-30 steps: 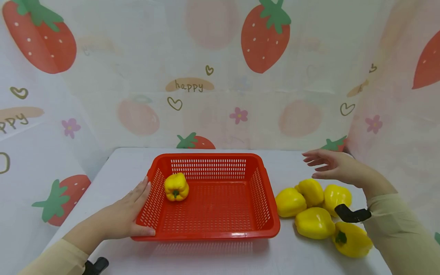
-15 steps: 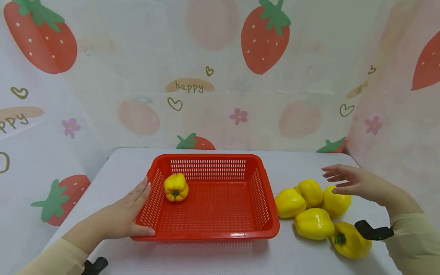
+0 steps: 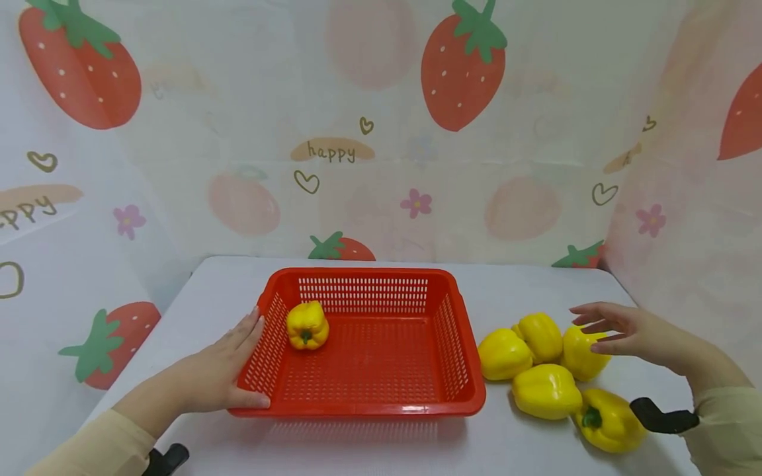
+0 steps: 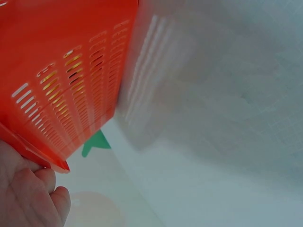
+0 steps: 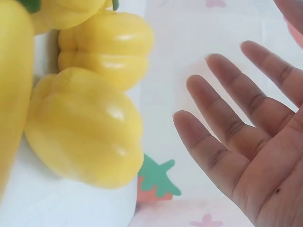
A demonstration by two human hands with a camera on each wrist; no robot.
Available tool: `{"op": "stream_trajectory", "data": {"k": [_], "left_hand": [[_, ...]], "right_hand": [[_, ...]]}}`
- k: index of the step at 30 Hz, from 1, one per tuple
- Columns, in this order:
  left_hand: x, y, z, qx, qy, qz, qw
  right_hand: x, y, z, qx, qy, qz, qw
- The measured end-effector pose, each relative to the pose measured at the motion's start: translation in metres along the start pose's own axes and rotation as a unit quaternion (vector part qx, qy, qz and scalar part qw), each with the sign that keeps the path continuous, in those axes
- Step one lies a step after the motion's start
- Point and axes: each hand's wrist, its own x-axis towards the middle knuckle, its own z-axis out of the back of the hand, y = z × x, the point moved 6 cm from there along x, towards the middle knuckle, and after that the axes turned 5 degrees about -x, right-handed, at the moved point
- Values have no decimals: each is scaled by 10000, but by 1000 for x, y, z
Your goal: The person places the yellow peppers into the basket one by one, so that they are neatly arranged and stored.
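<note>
My left hand (image 3: 211, 377) rests on the left rim of a red plastic basket (image 3: 369, 360), fingers extended along the side and thumb at the front corner. In the left wrist view, fingertips (image 4: 59, 201) show right at the rim, beside the slotted wall. A yellow bell pepper (image 3: 307, 326) lies inside the basket near its left wall, stem towards me. My right hand (image 3: 639, 337) hovers over the right side of a group of several yellow bell peppers (image 3: 546, 391), overlapping the back-right pepper (image 3: 579, 357). Its spread fingers (image 5: 227, 113) hold nothing and stand apart from the peppers.
The pepper group lies on the white table (image 3: 524, 287), close to the basket's right side. One pepper (image 3: 611, 422) is nearest the front right, its green stem facing left. A strawberry-printed cloth (image 3: 381, 198) encloses the table at the back and sides.
My right hand has moved right and down towards me, from behind the peppers to over the back-right one. The left hand, basket and peppers stay in place.
</note>
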Motion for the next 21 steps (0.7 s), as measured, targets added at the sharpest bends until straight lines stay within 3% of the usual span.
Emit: {"op": "stream_trajectory", "data": {"k": [21], "left_hand": [[-2,-4,2,-23,20,-46,10000]], "right_hand": [[-23,-43,-30,814,778,-392,9929]]}}
